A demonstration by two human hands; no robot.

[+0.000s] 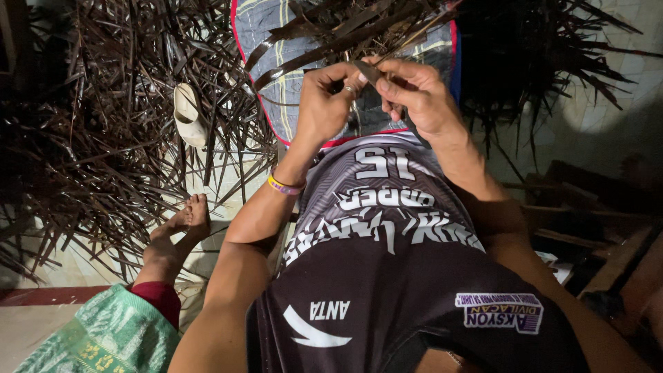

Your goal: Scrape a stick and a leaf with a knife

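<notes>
While the head camera is looking straight down the person's chest, both hands are meeting just above the lap, over a plaid cloth (271,27) with a red edge that is lying across the knees. The left hand (324,103) is curling its fingers in, with thumb and forefinger pinching closed on a thin dark leaf strip (324,43); a ring is showing on one finger and a yellow and pink wristband (283,185) is sitting on the wrist. The right hand (414,93) is closing its fingertips on the same strip, just beside the left hand's fingers, so the two grips are almost touching. From the fingers the strip is running up and away towards the top edge of the view, crossing the cloth together with other dark strips.

A big heap of dried leaf strips (90,138) is covering the floor on the left side, and more are spreading at the upper right. A pale sandal (188,114) is lying among the heap at the left. Near the lower left corner, another person's bare foot (181,228) is resting on the pale floor, with a red hem and green patterned cloth (110,331) above it. Dark wooden pieces (594,228) are lying at the right edge.
</notes>
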